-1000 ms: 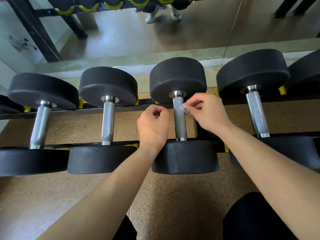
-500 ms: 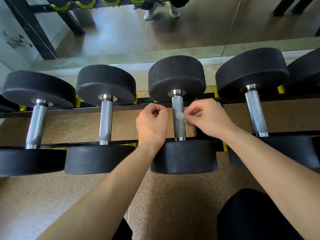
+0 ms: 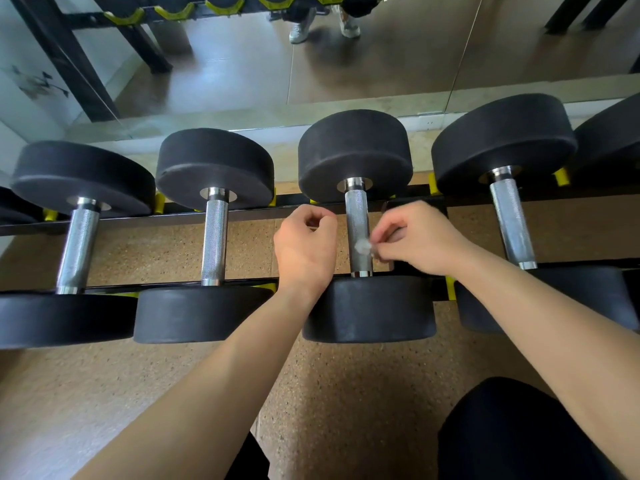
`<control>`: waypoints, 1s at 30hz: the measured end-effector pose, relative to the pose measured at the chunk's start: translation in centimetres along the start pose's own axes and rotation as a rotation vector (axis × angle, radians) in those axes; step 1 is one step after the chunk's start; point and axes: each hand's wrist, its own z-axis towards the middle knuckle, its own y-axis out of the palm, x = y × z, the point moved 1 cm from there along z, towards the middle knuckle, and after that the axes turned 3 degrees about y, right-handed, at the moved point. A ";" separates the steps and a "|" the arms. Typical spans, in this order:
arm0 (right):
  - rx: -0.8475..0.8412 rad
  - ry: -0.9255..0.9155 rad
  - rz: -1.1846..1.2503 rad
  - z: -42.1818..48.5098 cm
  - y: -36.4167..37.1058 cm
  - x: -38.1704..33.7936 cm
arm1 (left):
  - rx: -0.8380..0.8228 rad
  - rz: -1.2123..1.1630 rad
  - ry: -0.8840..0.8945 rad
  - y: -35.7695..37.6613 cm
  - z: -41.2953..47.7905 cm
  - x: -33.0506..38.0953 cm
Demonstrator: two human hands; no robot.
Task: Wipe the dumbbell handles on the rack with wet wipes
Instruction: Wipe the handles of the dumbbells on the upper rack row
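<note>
Chrome dumbbell handle (image 3: 356, 216) lay between hands: right hand (image 3: 420, 242) pinched wet wipe (image 3: 363, 244) against it; left hand (image 3: 304, 251) fisted, empty, beside it.

No readable text or labels

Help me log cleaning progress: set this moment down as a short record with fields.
Place: black metal rack holding black round-headed dumbbells, wall mirror behind
Handle in work: knurled chrome handle, third full dumbbell from the left
Right hand: pinches small white wet wipe against that handle's lower half
Left hand: fingers curled, just left of the handle, nothing visibly held
Other handles: no hand on them
</note>
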 end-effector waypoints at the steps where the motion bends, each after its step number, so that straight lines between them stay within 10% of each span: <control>1: -0.084 0.007 -0.048 -0.5 0.0 -0.2 | 0.000 -0.002 -0.001 0.0 0.0 0.0; 11: 0.294 -0.019 0.238 -0.5 2.1 -2.3 | -0.377 -0.215 0.051 -1.1 0.2 0.3; 19: 0.542 0.119 0.125 -2.2 3.5 -2.1 | -0.162 -0.015 0.093 -0.2 3.1 0.3; 25: 0.623 0.206 0.152 -2.5 3.7 -2.0 | -0.279 0.166 0.118 -0.1 2.1 -1.3; 30: 0.628 0.221 0.144 -2.5 3.7 -2.2 | -0.437 -0.155 -0.045 -1.4 2.0 -2.1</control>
